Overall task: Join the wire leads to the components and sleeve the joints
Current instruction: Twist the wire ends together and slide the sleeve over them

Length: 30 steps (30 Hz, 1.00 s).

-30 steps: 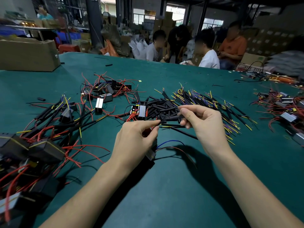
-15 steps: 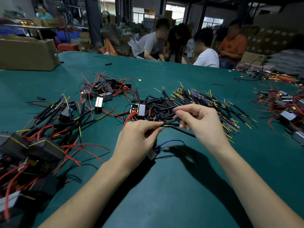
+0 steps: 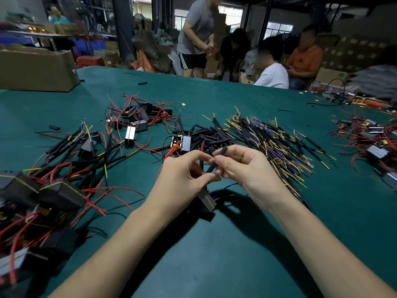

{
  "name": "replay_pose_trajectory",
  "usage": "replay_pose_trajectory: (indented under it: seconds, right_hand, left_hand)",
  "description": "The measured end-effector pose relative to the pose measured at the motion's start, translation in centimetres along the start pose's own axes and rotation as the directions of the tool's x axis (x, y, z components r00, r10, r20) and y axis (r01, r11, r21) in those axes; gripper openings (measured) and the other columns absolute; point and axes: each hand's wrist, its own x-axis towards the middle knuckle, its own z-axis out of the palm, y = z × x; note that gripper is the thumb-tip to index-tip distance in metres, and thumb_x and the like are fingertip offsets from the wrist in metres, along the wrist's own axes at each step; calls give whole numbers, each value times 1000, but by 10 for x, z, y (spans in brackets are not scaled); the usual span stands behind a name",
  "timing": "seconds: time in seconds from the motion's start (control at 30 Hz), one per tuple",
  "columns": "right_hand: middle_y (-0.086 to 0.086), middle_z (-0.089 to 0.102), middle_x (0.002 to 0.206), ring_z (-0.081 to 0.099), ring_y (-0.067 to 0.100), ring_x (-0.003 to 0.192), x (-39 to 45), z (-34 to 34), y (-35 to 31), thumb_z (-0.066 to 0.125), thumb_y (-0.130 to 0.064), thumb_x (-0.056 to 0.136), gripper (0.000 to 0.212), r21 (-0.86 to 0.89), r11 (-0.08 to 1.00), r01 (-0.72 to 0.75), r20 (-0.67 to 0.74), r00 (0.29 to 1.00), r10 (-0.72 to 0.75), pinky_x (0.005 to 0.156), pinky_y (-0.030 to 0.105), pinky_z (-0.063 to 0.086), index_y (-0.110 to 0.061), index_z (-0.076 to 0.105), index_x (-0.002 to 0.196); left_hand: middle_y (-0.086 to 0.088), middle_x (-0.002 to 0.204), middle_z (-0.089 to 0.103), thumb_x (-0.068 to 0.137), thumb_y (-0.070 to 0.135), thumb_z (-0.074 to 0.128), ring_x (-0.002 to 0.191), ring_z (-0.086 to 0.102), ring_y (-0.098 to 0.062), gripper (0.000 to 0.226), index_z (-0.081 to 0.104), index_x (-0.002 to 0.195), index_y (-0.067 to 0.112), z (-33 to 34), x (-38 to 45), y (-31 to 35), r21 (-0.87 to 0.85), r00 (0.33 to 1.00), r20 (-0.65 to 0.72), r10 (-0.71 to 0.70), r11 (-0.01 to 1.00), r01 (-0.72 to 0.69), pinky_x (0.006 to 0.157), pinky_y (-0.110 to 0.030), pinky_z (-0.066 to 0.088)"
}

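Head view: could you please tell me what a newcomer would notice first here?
At centre, the left hand and right hand pinch a black sleeve above the green table, with a small component hanging below them. Behind them lies a pile of black leads with yellow and blue tips, and red-wired components crowd the left.

Dim warehouse interior, green-topped table [image 3: 247,244], cardboard box [image 3: 36,70] at its far left, dark steel columns [image 3: 123,29], bright windows [image 3: 278,29] behind, stacked cartons [image 3: 356,53] at right, people [image 3: 272,69] gathered beyond the table
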Motion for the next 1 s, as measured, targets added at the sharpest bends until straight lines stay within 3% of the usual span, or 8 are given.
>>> replay_pose_trajectory:
  seconds: [0.07,0.2,0.3,0.4,0.57,0.67,0.87,1.0]
  right_hand:
    - [7,66,70,55,8,56,-1,0,-1,64,-2,86,8,-102,995,23,22,1000,-21,55,16,42,-9,67,86]
    - [-10,63,58,51,-1,51,-2,-3,0,67,1,84,8,-236,970,49,67,997,-34,53,9,38,-7,67,81]
    - [-7,63,60,52,1,54,-3,-3,0,69,0,82,6,-302,953,35,104,995,-4,56,10,39,-2,67,77]
    - [0,62,61,52,6,55,-2,-4,1,71,-4,81,8,-367,930,5,112,993,39,57,16,40,2,68,78]
    - [-1,67,64,55,8,53,0,-11,-3,70,-1,81,8,-243,969,-48,106,992,75,53,17,40,-3,64,85]
    - [2,70,71,57,10,58,1,-18,-9,67,-3,83,9,-196,980,37,68,997,-24,54,15,42,-6,68,92]
    - [-2,68,63,56,6,54,2,-18,-5,66,-2,85,18,-287,952,109,-17,993,-119,51,14,40,-16,67,72]
    - [1,68,65,59,10,56,4,-17,2,62,-2,88,16,-242,967,84,-41,994,-97,52,17,43,-12,65,75]
  left_hand:
    - [-1,64,69,70,22,83,60,62,-17,29,68,95,21,-3,2,2,23,998,49,-32,999,31,65,-33,51]
    - [6,75,70,74,31,80,67,62,-1,30,66,100,28,-10,5,4,99,988,142,-62,994,48,68,-13,47]
    - [8,86,70,79,30,75,69,63,-4,21,65,97,31,-14,6,5,113,978,197,-72,992,51,70,-14,48]
    - [9,80,70,79,24,75,65,61,-1,21,67,98,27,-13,5,6,116,973,226,-54,993,28,67,-14,46]
    - [6,70,71,80,21,75,64,59,-2,16,69,94,21,-7,3,5,128,987,153,-49,991,30,61,-8,39]
    - [7,69,70,79,24,76,66,60,-5,12,68,87,21,-6,2,5,151,990,133,-55,988,35,64,-14,42]
    - [13,62,67,79,28,74,73,64,-10,17,61,70,30,-5,3,3,214,979,156,-135,972,100,77,-38,52]
    - [13,73,62,77,32,76,75,58,-6,14,62,76,31,-6,2,1,212,985,143,-92,975,60,77,-33,50]
